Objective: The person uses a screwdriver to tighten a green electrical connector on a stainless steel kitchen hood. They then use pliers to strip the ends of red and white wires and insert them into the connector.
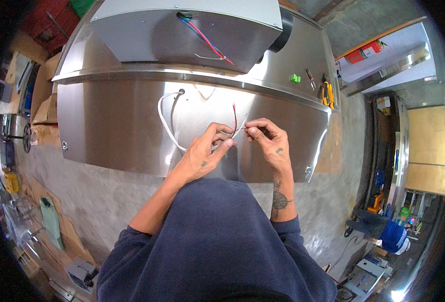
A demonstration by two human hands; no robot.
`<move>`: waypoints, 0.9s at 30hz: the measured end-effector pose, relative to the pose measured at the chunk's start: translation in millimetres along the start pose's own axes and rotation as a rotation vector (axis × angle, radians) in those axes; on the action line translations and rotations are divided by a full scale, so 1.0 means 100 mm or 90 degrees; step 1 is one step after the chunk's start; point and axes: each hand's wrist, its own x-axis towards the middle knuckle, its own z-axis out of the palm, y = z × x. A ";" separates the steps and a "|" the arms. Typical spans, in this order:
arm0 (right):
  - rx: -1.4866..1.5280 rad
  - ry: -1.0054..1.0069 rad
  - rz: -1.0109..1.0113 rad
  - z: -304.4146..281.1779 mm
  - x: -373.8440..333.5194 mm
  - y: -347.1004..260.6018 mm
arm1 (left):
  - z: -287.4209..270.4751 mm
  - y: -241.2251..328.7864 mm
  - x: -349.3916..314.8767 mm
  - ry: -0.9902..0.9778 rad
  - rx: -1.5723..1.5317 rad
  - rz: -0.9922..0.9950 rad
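Observation:
A white cable (162, 120) comes out of a hole in the brushed steel panel (112, 121) and loops down to my left hand (202, 153). That hand is closed round the cable near its stripped end, where red and black wires (235, 115) stick up past the fingers. Just to the right, my right hand (270, 143) pinches the tip of a thin pale wire fanning out from the same cable end. Both hands are just above the near part of the panel.
Beyond the panel's ridge stands a grey metal box (152, 43) with red and blue wires (207, 40) hanging out. Yellow-handled pliers (327, 94), a slim screwdriver-like tool (310, 79) and a green connector block (295, 78) lie at the far right. A fire extinguisher (364, 52) is farther right.

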 end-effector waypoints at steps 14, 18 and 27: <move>-0.379 -0.236 -0.217 -0.23 0.01 -0.71 | -0.34 0.40 -0.04 -0.220 0.048 -0.088; -0.327 -0.240 -0.262 -0.23 0.13 -0.74 | -0.25 0.26 -0.06 -0.205 0.050 -0.045; 0.056 -0.145 0.054 -0.16 0.14 -0.11 | -0.05 0.28 -0.04 -0.055 0.022 -0.051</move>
